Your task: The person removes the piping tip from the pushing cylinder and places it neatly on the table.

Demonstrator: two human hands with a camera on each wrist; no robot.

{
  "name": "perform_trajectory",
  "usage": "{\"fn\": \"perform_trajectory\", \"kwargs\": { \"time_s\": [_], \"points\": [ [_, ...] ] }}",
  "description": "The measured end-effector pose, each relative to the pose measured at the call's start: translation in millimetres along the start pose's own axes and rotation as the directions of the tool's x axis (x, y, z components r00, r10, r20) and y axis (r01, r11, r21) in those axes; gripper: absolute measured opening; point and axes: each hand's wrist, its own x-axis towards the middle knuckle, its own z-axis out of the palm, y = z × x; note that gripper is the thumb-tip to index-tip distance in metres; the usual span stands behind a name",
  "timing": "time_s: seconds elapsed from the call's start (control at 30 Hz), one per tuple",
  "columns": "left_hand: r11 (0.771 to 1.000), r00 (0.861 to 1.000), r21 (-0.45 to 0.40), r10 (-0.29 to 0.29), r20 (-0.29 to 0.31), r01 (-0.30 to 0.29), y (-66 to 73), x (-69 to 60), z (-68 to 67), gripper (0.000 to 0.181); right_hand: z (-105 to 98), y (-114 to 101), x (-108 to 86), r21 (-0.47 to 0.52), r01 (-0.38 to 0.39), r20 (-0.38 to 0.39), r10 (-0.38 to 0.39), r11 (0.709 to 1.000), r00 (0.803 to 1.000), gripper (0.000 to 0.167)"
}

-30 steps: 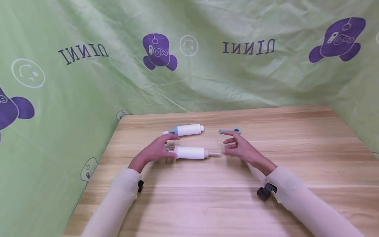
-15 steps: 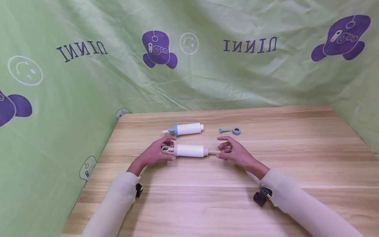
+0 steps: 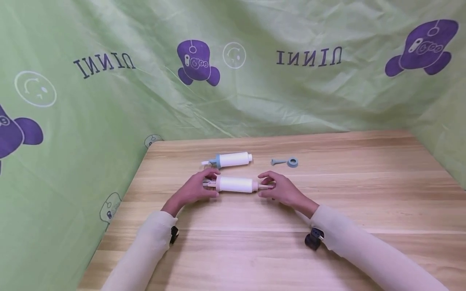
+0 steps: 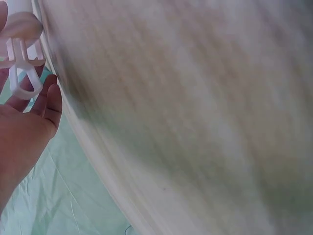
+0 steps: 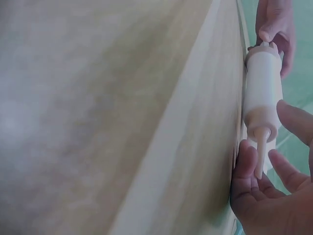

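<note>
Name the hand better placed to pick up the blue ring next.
The right hand, most likely: it is plainly nearer the blue ring, while the left hand is at the far end of the pink-ended white tube.

White tube toward right side of frame, long axis roughly up-down. Near end: pale pink collar, thin stick jutting from its middle. Right hand at lower right, fingers spread loosely around stick, thumb apart from it; fingertip contact unclear. Left hand at tube's far end, digits close about it. Wood-grained surface fills left, blurred. Green cloth behind.
</note>
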Motion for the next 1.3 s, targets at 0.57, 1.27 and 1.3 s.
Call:
{"fn": "perform_trajectory", "kwargs": {
  "time_s": [0.57, 1.27, 1.3],
  "points": [
    [0.996, 0.996, 0.053, 0.078, -0.039, -0.076, 4.9, 3.1, 6.1, 0.056, 6, -4, 4.1, -0.085, -0.019, -0.051, 0.014, 0.996, 0.999, 0.029],
    [0.983, 0.990, -0.127, 0.127, -0.056, -0.134, 27.6, -3.3, 6.2, 0.057, -20, -15, -13.4, 0.135, 0.028, -0.020, -0.025, 0.990, 0.999, 0.038],
    [0.982, 0.990, -0.130, 0.127, -0.059, -0.134, 28.7, -3.7, 6.4, 0.057, -21, -16, -14.4, 0.149, 0.030, -0.022, -0.027, 0.988, 0.999, 0.039]
  ]
}}
